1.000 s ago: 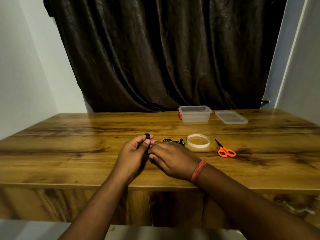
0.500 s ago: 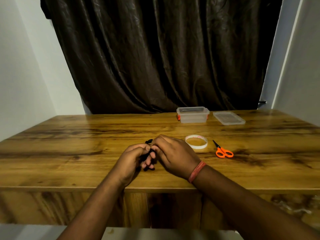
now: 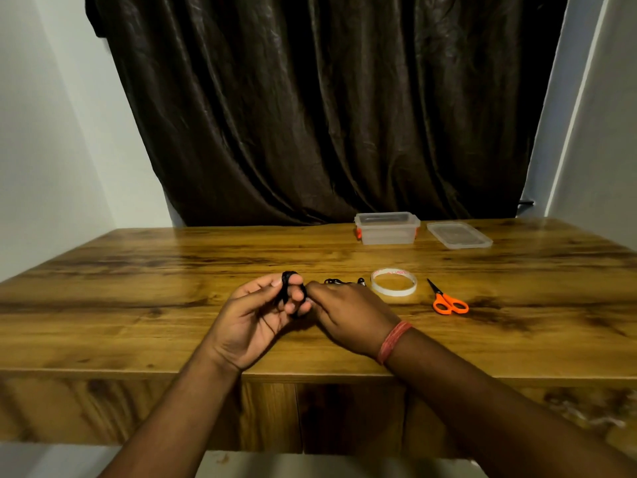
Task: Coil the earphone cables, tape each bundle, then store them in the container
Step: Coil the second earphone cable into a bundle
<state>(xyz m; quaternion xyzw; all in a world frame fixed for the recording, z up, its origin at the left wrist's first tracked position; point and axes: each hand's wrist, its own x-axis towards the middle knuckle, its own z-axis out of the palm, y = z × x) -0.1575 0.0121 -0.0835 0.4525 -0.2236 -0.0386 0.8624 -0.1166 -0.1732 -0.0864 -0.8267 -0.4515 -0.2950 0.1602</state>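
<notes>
Coiling: black earphone cable (image 3: 284,288) looped round left hand (image 3: 256,315) fingers; right hand (image 3: 348,313) pinching its loose end, tape roll (image 3: 393,281) just right.

The wooden tabletop (image 3: 138,270) carries a clear container (image 3: 386,229) and its lid (image 3: 459,235) at the far edge. Nearer lie a tape roll (image 3: 393,282), orange scissors (image 3: 447,299) and loose black earphones (image 3: 341,281).

Dark curtain (image 3: 327,108) behind wooden table (image 3: 138,270) — white walls (image 3: 44,150) either side.

Tape roll (image 3: 393,282) and scissors (image 3: 448,299) rightward.
</notes>
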